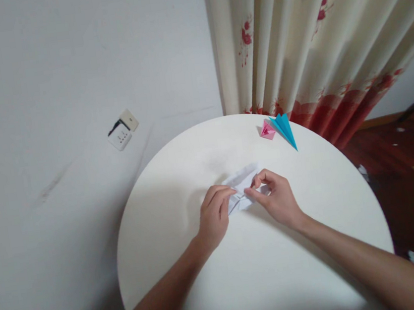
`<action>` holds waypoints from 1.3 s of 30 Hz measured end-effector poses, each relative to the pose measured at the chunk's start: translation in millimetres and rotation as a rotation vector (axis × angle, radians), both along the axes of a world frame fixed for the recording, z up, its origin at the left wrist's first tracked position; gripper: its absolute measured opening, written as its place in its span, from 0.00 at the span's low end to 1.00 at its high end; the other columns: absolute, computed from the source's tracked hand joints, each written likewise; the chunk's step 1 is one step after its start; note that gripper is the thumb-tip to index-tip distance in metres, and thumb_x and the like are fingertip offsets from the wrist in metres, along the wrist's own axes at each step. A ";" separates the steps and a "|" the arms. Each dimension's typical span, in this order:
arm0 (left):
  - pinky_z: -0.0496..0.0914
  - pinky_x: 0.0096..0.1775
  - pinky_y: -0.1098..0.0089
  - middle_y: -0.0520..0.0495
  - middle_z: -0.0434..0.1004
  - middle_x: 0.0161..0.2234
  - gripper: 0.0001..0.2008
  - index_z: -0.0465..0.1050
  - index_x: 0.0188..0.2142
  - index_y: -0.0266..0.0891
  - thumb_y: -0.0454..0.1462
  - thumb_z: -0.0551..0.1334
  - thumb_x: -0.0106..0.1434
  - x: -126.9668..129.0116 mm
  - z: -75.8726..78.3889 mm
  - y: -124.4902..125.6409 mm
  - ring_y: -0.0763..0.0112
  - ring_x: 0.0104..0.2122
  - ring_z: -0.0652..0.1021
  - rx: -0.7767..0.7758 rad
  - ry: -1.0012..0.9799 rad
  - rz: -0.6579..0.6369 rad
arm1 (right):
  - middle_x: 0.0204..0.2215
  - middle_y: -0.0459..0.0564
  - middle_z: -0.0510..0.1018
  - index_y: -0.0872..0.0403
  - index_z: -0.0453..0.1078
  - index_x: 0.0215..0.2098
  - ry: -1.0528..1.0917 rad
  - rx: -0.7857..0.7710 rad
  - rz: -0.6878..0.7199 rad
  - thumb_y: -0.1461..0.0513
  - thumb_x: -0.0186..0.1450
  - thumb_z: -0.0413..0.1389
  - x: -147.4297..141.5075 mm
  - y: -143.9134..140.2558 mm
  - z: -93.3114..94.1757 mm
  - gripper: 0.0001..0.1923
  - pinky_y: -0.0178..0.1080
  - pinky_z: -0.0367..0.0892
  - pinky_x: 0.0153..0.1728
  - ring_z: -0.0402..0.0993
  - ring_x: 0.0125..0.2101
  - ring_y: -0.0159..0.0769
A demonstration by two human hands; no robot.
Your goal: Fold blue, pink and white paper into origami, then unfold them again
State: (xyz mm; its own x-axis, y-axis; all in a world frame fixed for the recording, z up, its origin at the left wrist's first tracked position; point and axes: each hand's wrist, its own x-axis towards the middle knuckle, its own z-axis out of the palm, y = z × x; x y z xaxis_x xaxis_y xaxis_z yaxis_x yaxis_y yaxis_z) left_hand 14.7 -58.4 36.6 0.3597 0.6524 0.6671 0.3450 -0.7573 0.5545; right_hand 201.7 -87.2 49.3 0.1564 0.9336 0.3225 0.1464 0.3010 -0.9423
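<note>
Two bare forearms come in from the bottom edge, at about seven and five o'clock, and meet near the middle of a round white table (253, 271). The left hand (215, 217) is curled narrow, its fingertips (230, 191) pinching down on the near-left edge of a folded white paper (242, 183). The right hand (275, 197) is likewise closed to a narrow pinch, thumb and forefinger gripping the paper's right side, the other fingers tucked under.

The paper lies flat on the tabletop directly between the two hands, touching both. Its long axis runs from about seven o'clock to one o'clock, the far end poking out past the fingers toward the curtain. From the left hand the paper lies at two o'clock; from the right hand it lies at ten o'clock. Both hands are equally close, each already on it, so neither has any reach to make.

Further out on the table, at one o'clock from the hands and well apart from them, a small pink folded paper piece (267, 130) sits just beside a blue folded paper dart (285, 129), whose point aims toward four o'clock.

Beyond the table edge, a pale wall fills the left, carrying a white wall socket (120, 135) at ten o'clock. At one o'clock hangs a cream curtain (309, 35) with red flower print, and a dark wooden floor (395, 191) shows at three o'clock.
</note>
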 end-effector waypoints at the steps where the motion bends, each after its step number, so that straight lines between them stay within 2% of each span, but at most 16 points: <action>1: 0.71 0.46 0.67 0.46 0.75 0.41 0.11 0.73 0.47 0.41 0.30 0.56 0.70 -0.1 -0.1 -0.1 0.68 0.43 0.76 -0.001 0.029 -0.004 | 0.25 0.42 0.71 0.52 0.64 0.27 0.005 0.010 -0.015 0.62 0.60 0.63 0.2 -0.4 0.0 0.11 0.35 0.62 0.31 0.67 0.28 0.32; 6: 0.70 0.54 0.62 0.40 0.67 0.53 0.27 0.62 0.64 0.43 0.31 0.62 0.67 0.5 -3.3 0.7 0.62 0.53 0.71 -0.018 0.199 -0.053 | 0.25 0.42 0.71 0.52 0.64 0.27 0.034 0.006 -0.118 0.63 0.59 0.63 1.6 -0.8 1.8 0.10 0.35 0.62 0.31 0.67 0.28 0.33; 12: 0.73 0.50 0.61 0.38 0.57 0.60 0.34 0.55 0.67 0.46 0.25 0.58 0.64 1.8 -10.5 2.8 0.64 0.49 0.72 0.016 0.293 -0.024 | 0.26 0.43 0.74 0.53 0.67 0.27 0.044 -0.036 -0.105 0.63 0.58 0.62 3.3 1.0 1.3 0.07 0.37 0.65 0.34 0.70 0.29 0.34; 17: 0.72 0.52 0.61 0.37 0.58 0.61 0.39 0.51 0.69 0.46 0.21 0.53 0.62 1.8 -11.4 3.6 0.63 0.51 0.71 0.049 0.343 0.003 | 0.26 0.43 0.75 0.53 0.68 0.28 0.045 -0.042 -0.079 0.63 0.59 0.62 2.7 1.0 2.8 0.06 0.37 0.66 0.35 0.72 0.30 0.34; 22: 0.69 0.56 0.58 0.36 0.62 0.60 0.36 0.50 0.70 0.44 0.23 0.51 0.65 -0.1 -10.4 5.2 0.60 0.58 0.68 0.071 0.338 0.048 | 0.29 0.46 0.77 0.53 0.70 0.31 -0.092 0.007 -0.098 0.61 0.63 0.60 1.3 -0.7 2.4 0.04 0.40 0.67 0.37 0.73 0.32 0.37; 24: 0.69 0.57 0.59 0.37 0.66 0.57 0.31 0.51 0.70 0.43 0.25 0.51 0.69 -2.1 -10.6 7.1 0.61 0.57 0.69 0.065 0.323 0.057 | 0.32 0.47 0.79 0.52 0.73 0.33 -0.284 0.082 -0.129 0.60 0.65 0.60 0.5 -3.2 1.4 0.04 0.44 0.65 0.44 0.74 0.36 0.39; 26: 0.69 0.57 0.60 0.38 0.70 0.55 0.27 0.54 0.69 0.41 0.29 0.51 0.71 -4.4 -10.3 9.7 0.63 0.55 0.72 0.057 0.302 0.083 | 0.36 0.48 0.80 0.50 0.76 0.37 -0.516 0.171 -0.128 0.59 0.65 0.62 -0.5 -6.1 -0.2 0.03 0.50 0.59 0.52 0.72 0.42 0.43; 29: 0.70 0.57 0.60 0.39 0.73 0.56 0.24 0.58 0.67 0.41 0.32 0.51 0.73 -7.7 -8.0 13.0 0.63 0.55 0.73 0.040 0.290 0.122 | 0.40 0.49 0.78 0.47 0.77 0.42 -0.755 0.239 -0.084 0.58 0.63 0.65 -1.7 -9.0 -3.9 0.09 0.56 0.50 0.57 0.68 0.47 0.46; 31: 0.69 0.58 0.60 0.40 0.72 0.58 0.23 0.60 0.66 0.42 0.33 0.51 0.73 -9.3 -5.2 13.6 0.63 0.56 0.73 0.026 0.292 0.123 | 0.41 0.50 0.77 0.47 0.78 0.41 -0.824 0.251 -0.086 0.59 0.63 0.65 -2.1 -8.8 -6.9 0.08 0.57 0.49 0.57 0.67 0.48 0.46; 33: 0.68 0.60 0.61 0.41 0.71 0.60 0.23 0.60 0.66 0.42 0.34 0.51 0.74 -10.1 -1.9 12.8 0.64 0.58 0.72 0.016 0.284 0.112 | 0.43 0.50 0.76 0.47 0.78 0.37 -0.859 0.263 -0.106 0.62 0.63 0.64 -2.3 -7.4 -9.8 0.03 0.58 0.49 0.58 0.66 0.49 0.46; 35: 0.66 0.61 0.62 0.42 0.69 0.61 0.23 0.60 0.66 0.42 0.35 0.50 0.74 -10.5 1.1 10.9 0.65 0.60 0.71 -0.005 0.267 0.102 | 0.45 0.50 0.75 0.47 0.78 0.33 -0.881 0.279 -0.129 0.64 0.63 0.64 -2.7 -5.4 -12.1 0.04 0.58 0.49 0.58 0.65 0.51 0.47; 39: 0.66 0.60 0.64 0.41 0.71 0.61 0.22 0.61 0.66 0.38 0.37 0.49 0.75 -11.5 5.6 7.3 0.65 0.59 0.73 -0.143 0.216 0.125 | 0.50 0.52 0.74 0.48 0.78 0.34 -0.938 0.362 -0.176 0.64 0.64 0.62 -2.1 -2.4 -13.3 0.04 0.59 0.49 0.60 0.62 0.56 0.49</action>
